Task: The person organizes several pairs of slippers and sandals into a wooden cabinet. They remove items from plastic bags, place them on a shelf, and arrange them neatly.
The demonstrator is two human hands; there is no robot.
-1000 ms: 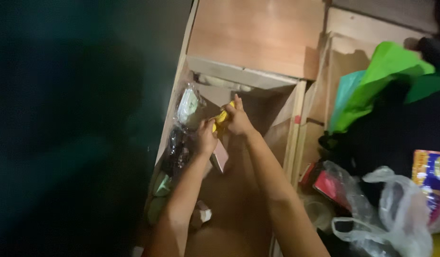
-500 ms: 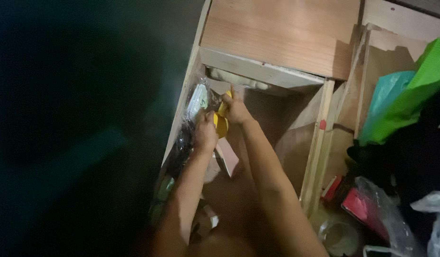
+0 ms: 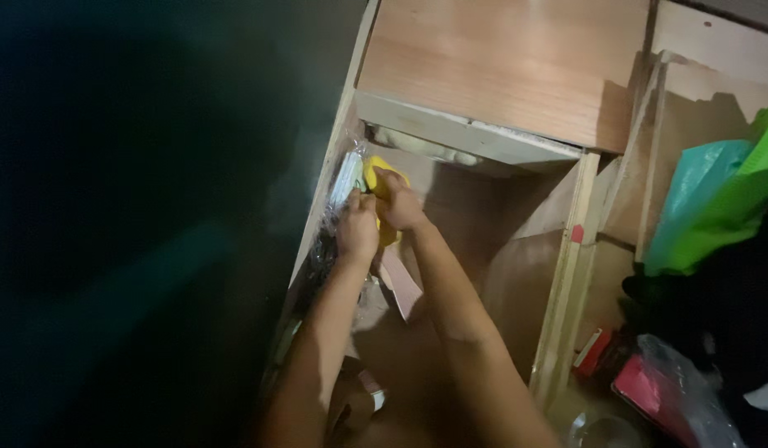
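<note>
Both hands meet just left of the frame's centre, inside a wooden cabinet compartment (image 3: 516, 249). The right hand (image 3: 398, 206) is closed over a yellow object (image 3: 377, 181) — its fingers wrap the top of it, and more yellow shows below the wrist. What the object is cannot be told from this view. The left hand (image 3: 357, 231) sits just beside the right, touching it, its fingers curled tight; whether it grips the yellow object or the clear plastic packet (image 3: 344, 181) at its left cannot be told. That packet leans against the compartment's left wall. Below the hands, between the forearms, lies a pale pinkish flat piece (image 3: 403, 286). Above the compartment spans a wooden top panel (image 3: 508, 66). At the right of the frame, past an upright wooden post (image 3: 566, 282), hang a teal bag (image 3: 691, 199) and a bright green bag (image 3: 753, 187) — with a red package (image 3: 641, 390) and crumpled clear plastic (image 3: 691, 398) in the lower right corner.
</note>
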